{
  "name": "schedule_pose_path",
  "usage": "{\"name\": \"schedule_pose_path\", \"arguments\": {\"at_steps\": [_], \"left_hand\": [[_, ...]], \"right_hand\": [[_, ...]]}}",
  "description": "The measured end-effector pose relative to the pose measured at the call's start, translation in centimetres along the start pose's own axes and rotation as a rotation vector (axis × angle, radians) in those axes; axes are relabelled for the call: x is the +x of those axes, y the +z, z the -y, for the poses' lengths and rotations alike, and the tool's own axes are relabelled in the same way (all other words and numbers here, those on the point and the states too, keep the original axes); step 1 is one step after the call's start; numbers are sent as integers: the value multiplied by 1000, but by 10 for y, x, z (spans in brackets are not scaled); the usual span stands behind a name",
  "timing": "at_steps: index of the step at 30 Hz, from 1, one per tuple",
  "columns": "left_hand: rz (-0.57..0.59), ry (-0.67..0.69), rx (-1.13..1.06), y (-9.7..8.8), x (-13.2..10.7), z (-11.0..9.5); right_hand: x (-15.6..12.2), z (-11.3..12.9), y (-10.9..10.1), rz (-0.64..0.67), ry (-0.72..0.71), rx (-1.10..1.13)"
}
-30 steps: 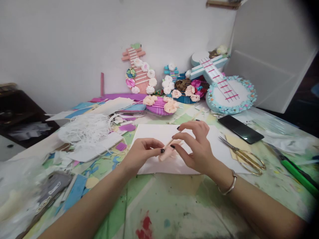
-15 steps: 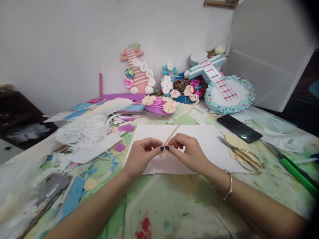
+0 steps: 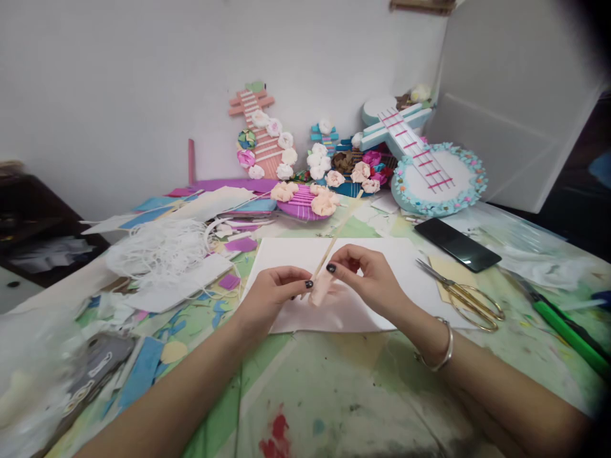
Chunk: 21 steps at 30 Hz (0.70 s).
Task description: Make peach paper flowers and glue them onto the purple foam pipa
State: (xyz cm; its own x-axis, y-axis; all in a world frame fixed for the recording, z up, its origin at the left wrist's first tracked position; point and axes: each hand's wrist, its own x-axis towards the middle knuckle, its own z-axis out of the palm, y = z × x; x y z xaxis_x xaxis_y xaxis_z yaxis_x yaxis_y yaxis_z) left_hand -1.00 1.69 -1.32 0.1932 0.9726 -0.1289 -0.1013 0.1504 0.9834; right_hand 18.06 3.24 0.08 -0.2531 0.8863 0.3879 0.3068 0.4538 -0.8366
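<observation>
My left hand [image 3: 277, 294] pinches a pale peach paper strip [image 3: 341, 222] between thumb and fingers. The strip is long and narrow and stretches away over the back of a white sheet [image 3: 281, 251]. Its near end [image 3: 321, 294] is wider and crumpled, and hangs just below my fingertips. My right hand [image 3: 365, 273], with a bracelet [image 3: 446, 346] at the wrist, is curled with the thumb pressed on the strip's crumpled part. The right fingers are partly hidden behind the thumb. Both hands are over the white sheet.
Gold-handled scissors [image 3: 472, 302] and a black phone [image 3: 457, 245] lie on the right, with a green-handled cutter [image 3: 566, 324] beyond. Tangled white string [image 3: 160, 254] and paper scraps cover the left. Decorated toy instruments [image 3: 436, 178] stand along the wall.
My right hand has moved slightly up and right, apart from the left thumb. The peach end has spread wider between the hands, and the strip's far end has swung left.
</observation>
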Motion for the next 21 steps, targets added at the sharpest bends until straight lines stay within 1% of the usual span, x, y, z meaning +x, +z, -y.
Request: {"name": "schedule_pose_path", "arguments": {"at_steps": [2, 4, 7, 9, 12, 16, 21], "left_hand": [[29, -48, -23, 0, 0, 2], [59, -79, -38, 1, 0, 2], [106, -93, -42, 3, -3, 1], [132, -89, -32, 4, -4, 0], [146, -99, -21, 5, -6, -1], [133, -136, -42, 6, -7, -4], [132, -129, -31, 8, -8, -5]], "right_hand": [[3, -2, -3, -44, 53, 109], [6, -3, -4, -57, 93, 235], [8, -3, -4, -47, 143, 392], [7, -3, -3, -26, 171, 455], [7, -3, -3, 2, 189, 482], [7, -3, -3, 3, 193, 466], [7, -3, -3, 3, 193, 446]]}}
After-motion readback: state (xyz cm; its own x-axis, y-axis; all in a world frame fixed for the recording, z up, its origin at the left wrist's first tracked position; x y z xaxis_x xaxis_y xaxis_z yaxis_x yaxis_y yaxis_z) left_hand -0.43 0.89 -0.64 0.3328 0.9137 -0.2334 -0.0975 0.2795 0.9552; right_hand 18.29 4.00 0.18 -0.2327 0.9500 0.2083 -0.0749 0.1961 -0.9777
